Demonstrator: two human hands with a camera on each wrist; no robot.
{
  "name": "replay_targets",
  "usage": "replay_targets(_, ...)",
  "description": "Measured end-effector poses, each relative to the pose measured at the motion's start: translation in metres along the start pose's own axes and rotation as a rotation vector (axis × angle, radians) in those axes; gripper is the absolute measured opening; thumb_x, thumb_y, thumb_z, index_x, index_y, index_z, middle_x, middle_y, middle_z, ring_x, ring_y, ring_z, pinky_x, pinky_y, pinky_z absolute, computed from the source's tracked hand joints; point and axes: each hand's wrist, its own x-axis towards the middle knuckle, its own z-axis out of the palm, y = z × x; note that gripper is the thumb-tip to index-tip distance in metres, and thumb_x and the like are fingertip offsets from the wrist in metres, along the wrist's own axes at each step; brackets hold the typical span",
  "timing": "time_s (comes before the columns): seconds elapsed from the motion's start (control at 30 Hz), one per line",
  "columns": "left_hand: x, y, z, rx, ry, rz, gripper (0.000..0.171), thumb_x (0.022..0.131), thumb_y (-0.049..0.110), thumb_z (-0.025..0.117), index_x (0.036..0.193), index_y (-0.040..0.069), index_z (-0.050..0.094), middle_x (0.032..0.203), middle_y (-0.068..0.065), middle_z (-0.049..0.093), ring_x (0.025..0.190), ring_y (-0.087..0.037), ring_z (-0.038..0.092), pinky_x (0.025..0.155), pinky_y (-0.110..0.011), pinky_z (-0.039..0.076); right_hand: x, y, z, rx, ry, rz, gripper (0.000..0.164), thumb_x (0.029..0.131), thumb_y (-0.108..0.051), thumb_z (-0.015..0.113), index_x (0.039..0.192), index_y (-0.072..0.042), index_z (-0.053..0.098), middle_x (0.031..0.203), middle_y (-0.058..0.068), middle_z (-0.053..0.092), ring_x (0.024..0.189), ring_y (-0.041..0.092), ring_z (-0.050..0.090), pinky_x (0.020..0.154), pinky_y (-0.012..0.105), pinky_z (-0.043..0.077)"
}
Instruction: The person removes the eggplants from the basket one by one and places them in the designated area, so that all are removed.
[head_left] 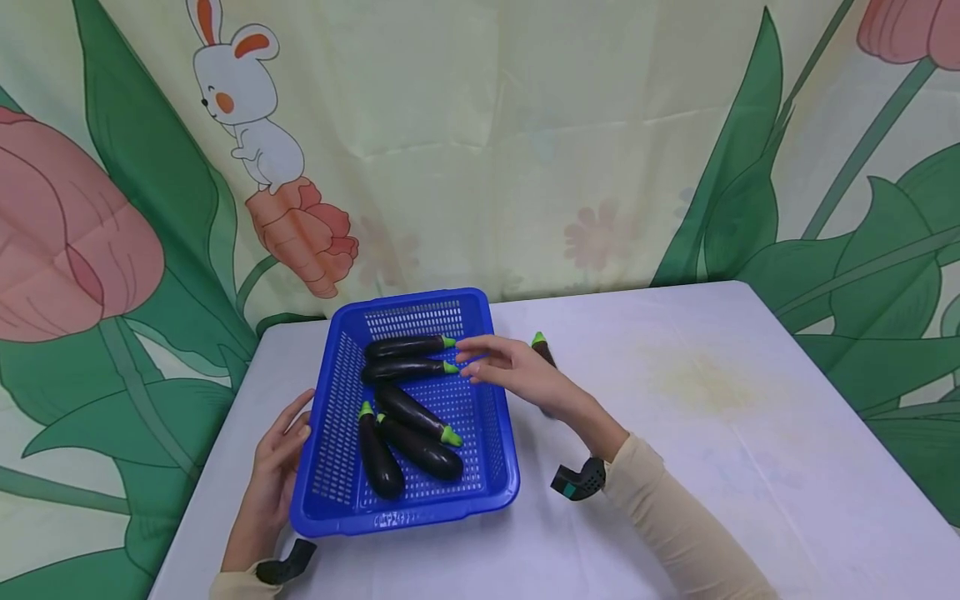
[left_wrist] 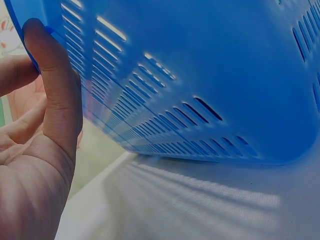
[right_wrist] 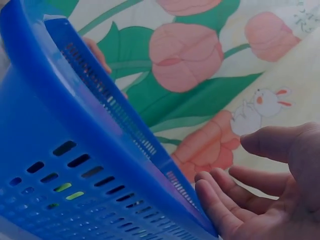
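Observation:
A blue plastic basket (head_left: 405,521) with slotted walls holds several dark eggplants (head_left: 420,450) with green stem ends. At its left side, my left hand (head_left: 273,467) grips the rim; the left wrist view shows the thumb and fingers (left_wrist: 55,85) at the rim and the slotted outer wall. My right hand (head_left: 517,371) reaches over the right rim with nothing in it, fingers loosely extended near the stem ends of the two far eggplants. Another eggplant (head_left: 542,346) lies on the table right of the basket, partly hidden behind my right hand.
A white cloth covers the table (head_left: 675,467), with a yellowish stain to the right. Behind it hangs a curtain (head_left: 525,150) printed with tulips, leaves and a rabbit, close to the basket's far side. Both wrists wear small black devices (head_left: 581,481).

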Motion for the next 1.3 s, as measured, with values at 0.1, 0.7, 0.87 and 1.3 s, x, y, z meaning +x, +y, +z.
replay_targets(0.1,0.000,0.000,0.001,0.017,0.012,-0.002,0.055,0.112,0.009,0.033,0.166,0.018,0.025,0.133,0.003,0.067,0.114,-0.014,0.073,0.088,-0.033,0.065,0.003,-0.003,0.003,-0.017,-0.041,0.001,0.047,0.107,-0.023,0.058,0.152,-0.010,0.052,0.145,0.015,0.063,0.130,0.029,0.067,0.112,0.043,0.054)
replay_targets(0.7,0.000,0.001,0.002,0.047,0.032,-0.006,0.054,0.113,0.011,0.035,0.166,0.019,0.027,0.133,0.004,0.067,0.115,-0.013,0.072,0.089,-0.034,0.064,0.028,-0.015,0.027,-0.150,-0.233,0.125,0.051,0.106,-0.027,0.059,0.152,-0.005,0.052,0.148,0.010,0.063,0.136,0.028,0.062,0.114,0.046,0.052)
replay_targets(0.87,-0.001,0.000,0.000,0.035,0.013,0.001,0.054,0.112,0.010,0.034,0.165,0.019,0.028,0.133,0.004,0.067,0.115,-0.014,0.072,0.090,-0.034,0.064,0.034,-0.014,0.033,-0.156,-0.263,0.187,0.051,0.105,-0.025,0.063,0.150,-0.004,0.054,0.144,0.013,0.065,0.130,0.028,0.065,0.109,0.049,0.055)
replay_targets(1.3,-0.001,0.001,0.002,0.027,0.010,-0.001,0.054,0.112,0.008,0.031,0.165,0.019,0.027,0.133,0.003,0.067,0.115,-0.014,0.072,0.089,-0.034,0.064,0.043,-0.017,0.045,-0.156,-0.297,0.353,0.057,0.102,-0.023,0.068,0.148,0.006,0.051,0.150,0.021,0.057,0.133,0.037,0.062,0.107,0.057,0.054)
